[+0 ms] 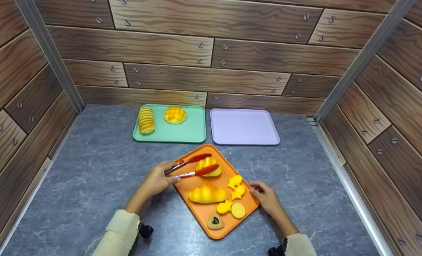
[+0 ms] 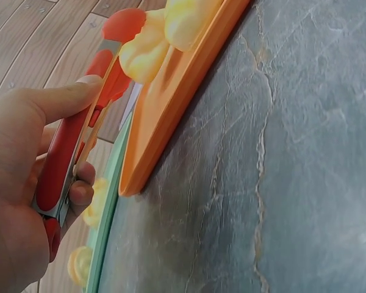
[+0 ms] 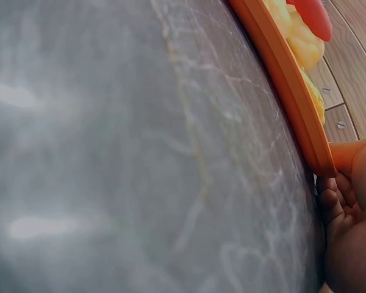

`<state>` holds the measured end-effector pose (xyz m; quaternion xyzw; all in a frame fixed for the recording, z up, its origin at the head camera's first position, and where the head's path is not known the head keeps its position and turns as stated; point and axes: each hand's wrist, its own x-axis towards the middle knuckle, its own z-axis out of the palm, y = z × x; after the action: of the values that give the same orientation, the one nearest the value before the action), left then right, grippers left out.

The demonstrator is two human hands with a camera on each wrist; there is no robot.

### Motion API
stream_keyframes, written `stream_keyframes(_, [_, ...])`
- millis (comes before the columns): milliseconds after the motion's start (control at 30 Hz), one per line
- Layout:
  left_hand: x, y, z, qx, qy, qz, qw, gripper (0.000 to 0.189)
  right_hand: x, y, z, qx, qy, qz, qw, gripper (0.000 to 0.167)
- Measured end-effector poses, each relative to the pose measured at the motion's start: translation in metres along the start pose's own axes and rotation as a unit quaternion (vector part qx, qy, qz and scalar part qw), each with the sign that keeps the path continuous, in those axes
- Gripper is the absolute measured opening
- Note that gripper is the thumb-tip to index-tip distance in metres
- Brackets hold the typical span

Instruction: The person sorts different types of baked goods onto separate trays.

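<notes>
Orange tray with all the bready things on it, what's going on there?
A person's left hand holds red-tipped tongs at a small bun on the orange tray; I can't tell whether the tongs grip it. Their right hand holds the tray's right corner. A longer bread roll, yellow treats and a brown cookie lie on that tray too. Behind it, two more breads sit on a green tray, beside a purple tray.
</notes>
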<state>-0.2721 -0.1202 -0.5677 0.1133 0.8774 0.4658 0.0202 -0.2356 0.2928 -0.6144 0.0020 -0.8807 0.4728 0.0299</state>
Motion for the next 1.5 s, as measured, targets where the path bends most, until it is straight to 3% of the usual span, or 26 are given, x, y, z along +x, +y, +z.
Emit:
stream_keyframes(367, [0.001,-0.009,-0.005,-0.012,0.065,-0.006,0.9978,0.055,0.000,0.001,0.000,0.007,0.001,-0.006,1.0000,0.020])
stream_keyframes(533, [0.006,-0.015,-0.009,-0.015,0.115,-0.006,0.9932,0.055,0.000,0.001,0.000,0.012,0.006,-0.010,0.9999,0.019])
stream_keyframes(733, [0.014,-0.023,-0.015,0.006,0.165,-0.031,0.9857,0.059,-0.001,0.000,0.000,0.011,0.001,-0.001,0.9999,0.019])
stream_keyframes(933, [0.022,-0.028,-0.018,0.031,0.217,-0.047,0.9745,0.059,0.000,0.001,-0.001,0.005,-0.001,0.004,1.0000,0.020])
stream_keyframes(1267, [0.040,-0.033,-0.014,0.058,0.311,-0.044,0.9476,0.057,0.001,0.001,-0.001,0.002,0.003,0.002,1.0000,0.020])
stream_keyframes(1500, [0.047,-0.039,-0.011,0.067,0.343,-0.059,0.9349,0.053,0.000,0.001,0.000,0.012,0.002,0.007,0.9999,0.020])
